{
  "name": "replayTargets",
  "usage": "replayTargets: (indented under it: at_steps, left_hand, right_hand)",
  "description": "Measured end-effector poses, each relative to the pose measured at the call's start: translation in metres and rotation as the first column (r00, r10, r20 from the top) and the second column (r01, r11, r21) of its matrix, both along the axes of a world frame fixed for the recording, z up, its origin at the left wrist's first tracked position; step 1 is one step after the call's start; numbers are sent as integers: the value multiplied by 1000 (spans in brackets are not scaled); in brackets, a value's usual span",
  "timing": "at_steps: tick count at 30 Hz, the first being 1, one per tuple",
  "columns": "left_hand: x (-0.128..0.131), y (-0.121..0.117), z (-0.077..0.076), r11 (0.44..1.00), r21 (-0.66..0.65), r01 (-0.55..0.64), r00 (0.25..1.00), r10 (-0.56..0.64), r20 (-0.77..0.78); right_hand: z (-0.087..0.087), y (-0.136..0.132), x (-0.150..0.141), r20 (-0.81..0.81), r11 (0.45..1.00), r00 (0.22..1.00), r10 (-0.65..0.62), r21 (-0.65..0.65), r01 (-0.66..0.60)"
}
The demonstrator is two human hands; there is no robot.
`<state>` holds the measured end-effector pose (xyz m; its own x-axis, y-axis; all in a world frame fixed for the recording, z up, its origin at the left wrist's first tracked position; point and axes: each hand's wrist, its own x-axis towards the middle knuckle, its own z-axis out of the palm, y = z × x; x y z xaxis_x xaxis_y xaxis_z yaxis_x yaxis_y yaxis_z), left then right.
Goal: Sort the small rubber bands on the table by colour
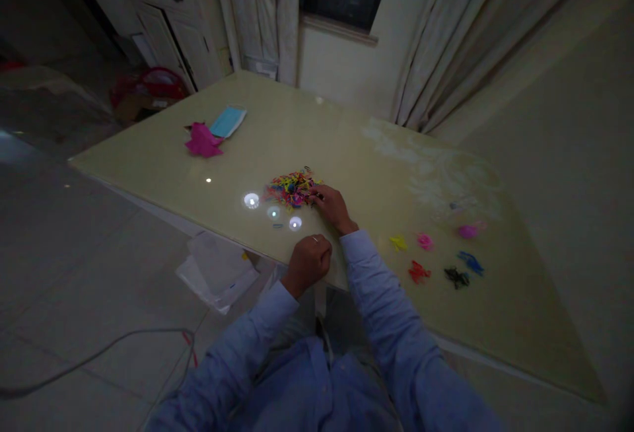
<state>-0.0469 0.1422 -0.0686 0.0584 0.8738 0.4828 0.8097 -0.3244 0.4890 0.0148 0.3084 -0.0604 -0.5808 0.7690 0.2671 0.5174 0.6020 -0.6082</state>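
Note:
A heap of small mixed-colour bands [292,187], looking like rubber bands, lies in the middle of the table. At its right edge the bent fingers of my right hand [331,204] touch the bands, thumb and fingertips close together; what is pinched there is too small to make out. My left hand [308,261] is closed above the front table edge, wearing a ring, and its contents are hidden. Sorted by colour on the right are little piles: yellow [398,242], pink [424,240], red [419,272], black [456,277], blue [470,262] and purple-pink [468,231].
The pale table [341,148] bears a crumpled magenta piece [204,141] and a light-blue packet [228,121] at the back left. Lamp reflections shine near the heap. Clear plastic bags [215,273] lie below the front edge, and a cable [123,336] crosses the floor.

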Motion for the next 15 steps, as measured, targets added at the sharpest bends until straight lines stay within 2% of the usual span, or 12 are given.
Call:
replayTargets:
  at_steps: [9,15]
  left_hand:
    - [0,0,0,1000,1,5,1000,-5,8]
    - [0,0,2,1000,-19,4,1000,-4,2]
  right_hand:
    - [1,0,2,131,996,990,49,66,-58]
    - [-5,1,1,147,995,989,16,93,-30]
